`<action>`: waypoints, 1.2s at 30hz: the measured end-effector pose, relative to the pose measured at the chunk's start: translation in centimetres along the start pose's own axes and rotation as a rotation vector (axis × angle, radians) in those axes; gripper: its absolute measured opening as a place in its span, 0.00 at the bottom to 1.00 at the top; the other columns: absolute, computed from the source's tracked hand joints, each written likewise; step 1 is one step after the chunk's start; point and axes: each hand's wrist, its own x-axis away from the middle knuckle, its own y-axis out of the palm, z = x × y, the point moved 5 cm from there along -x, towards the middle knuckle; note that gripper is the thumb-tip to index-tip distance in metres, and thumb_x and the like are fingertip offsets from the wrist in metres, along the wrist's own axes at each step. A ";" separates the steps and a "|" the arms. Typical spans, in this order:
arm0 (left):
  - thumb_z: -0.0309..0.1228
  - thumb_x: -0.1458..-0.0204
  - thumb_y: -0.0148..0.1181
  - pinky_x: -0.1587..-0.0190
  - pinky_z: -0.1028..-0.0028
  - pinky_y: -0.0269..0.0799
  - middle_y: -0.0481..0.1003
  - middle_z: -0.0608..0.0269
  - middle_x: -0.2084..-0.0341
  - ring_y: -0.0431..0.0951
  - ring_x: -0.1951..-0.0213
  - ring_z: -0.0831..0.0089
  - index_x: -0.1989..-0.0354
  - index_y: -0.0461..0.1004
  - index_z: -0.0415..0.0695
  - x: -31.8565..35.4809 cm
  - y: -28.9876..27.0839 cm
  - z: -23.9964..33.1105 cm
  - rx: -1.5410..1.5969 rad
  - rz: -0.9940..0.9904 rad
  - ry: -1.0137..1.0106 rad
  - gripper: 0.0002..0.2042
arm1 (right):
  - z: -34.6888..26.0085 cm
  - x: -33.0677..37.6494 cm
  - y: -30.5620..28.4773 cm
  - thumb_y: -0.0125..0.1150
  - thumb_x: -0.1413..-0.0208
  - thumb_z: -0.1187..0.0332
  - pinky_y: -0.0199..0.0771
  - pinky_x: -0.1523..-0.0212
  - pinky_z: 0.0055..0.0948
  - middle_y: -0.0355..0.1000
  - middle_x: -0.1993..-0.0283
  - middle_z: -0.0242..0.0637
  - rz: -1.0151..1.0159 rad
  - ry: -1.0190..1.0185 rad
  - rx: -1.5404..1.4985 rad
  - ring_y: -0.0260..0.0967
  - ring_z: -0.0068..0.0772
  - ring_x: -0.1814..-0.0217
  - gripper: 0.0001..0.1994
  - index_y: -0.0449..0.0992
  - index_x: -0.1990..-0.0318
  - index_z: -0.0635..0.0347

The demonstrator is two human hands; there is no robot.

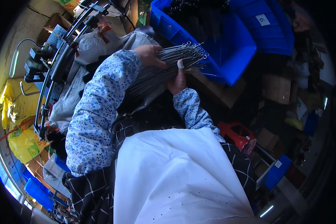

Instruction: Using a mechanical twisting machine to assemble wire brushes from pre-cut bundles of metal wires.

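A thick bundle of thin twisted-wire rods with small looped ends (186, 52) lies between my hands. Its loops point toward the right, by the blue bin (235, 52); the other end fans out toward the lower left over dark material. My left hand (150, 56) curls over the top of the bundle, fingers closed round it. From below, my right hand (178, 80) supports the rods, its thumb upright against them with a white wrap on the tip. Most of the right fingers are hidden under the bundle.
Dark, thin-stemmed items (198, 15) fill the far part of the bin. A curved black metal rail (56, 63) stands at the left, near yellow bags (22, 138). Cardboard boxes (276, 89) and a red plastic object (237, 136) are at the right. White cloth (175, 168) covers my lap.
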 end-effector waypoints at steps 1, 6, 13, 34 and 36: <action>0.42 0.65 0.62 0.53 0.74 0.61 0.70 0.53 0.63 0.70 0.59 0.65 0.51 0.60 0.38 -0.2 0.0 0.0 -0.017 0.017 -0.012 0.33 | -0.1 0.3 -0.7 0.45 0.53 0.45 0.53 0.46 0.38 0.59 0.50 0.39 0.038 -0.022 -0.001 0.56 0.37 0.48 0.30 0.57 0.49 0.59; 0.48 0.68 0.61 0.50 0.74 0.59 0.67 0.50 0.58 0.67 0.54 0.62 0.49 0.58 0.37 -2.1 0.9 -1.5 -0.005 -0.006 0.061 0.37 | -5.6 1.3 -5.9 0.43 0.54 0.41 0.58 0.50 0.37 0.60 0.50 0.39 0.190 -0.349 -0.079 0.59 0.34 0.52 0.32 0.54 0.47 0.56; 0.48 0.66 0.60 0.50 0.73 0.60 0.67 0.49 0.58 0.68 0.55 0.61 0.50 0.58 0.35 -2.8 1.8 -1.3 0.055 -0.018 0.080 0.37 | -16.7 3.5 -7.0 0.28 0.48 0.43 0.53 0.45 0.37 0.51 0.43 0.45 0.435 -0.652 0.544 0.52 0.40 0.43 0.33 0.37 0.41 0.53; 0.44 0.67 0.61 0.56 0.72 0.65 0.71 0.49 0.65 0.72 0.62 0.62 0.55 0.64 0.35 -1.4 0.5 1.6 -0.034 0.043 0.081 0.32 | -16.9 -5.7 -2.4 0.21 0.48 0.42 0.48 0.42 0.34 0.56 0.46 0.43 -0.316 0.047 1.144 0.52 0.36 0.42 0.34 0.60 0.48 0.61; 0.44 0.68 0.61 0.56 0.72 0.65 0.71 0.49 0.66 0.73 0.63 0.62 0.56 0.65 0.35 -0.9 0.6 1.7 -0.036 0.071 0.075 0.32 | -20.9 -10.1 -6.4 0.41 0.47 0.52 0.63 0.53 0.31 0.66 0.55 0.40 0.108 -0.158 1.023 0.64 0.33 0.55 0.20 0.66 0.54 0.57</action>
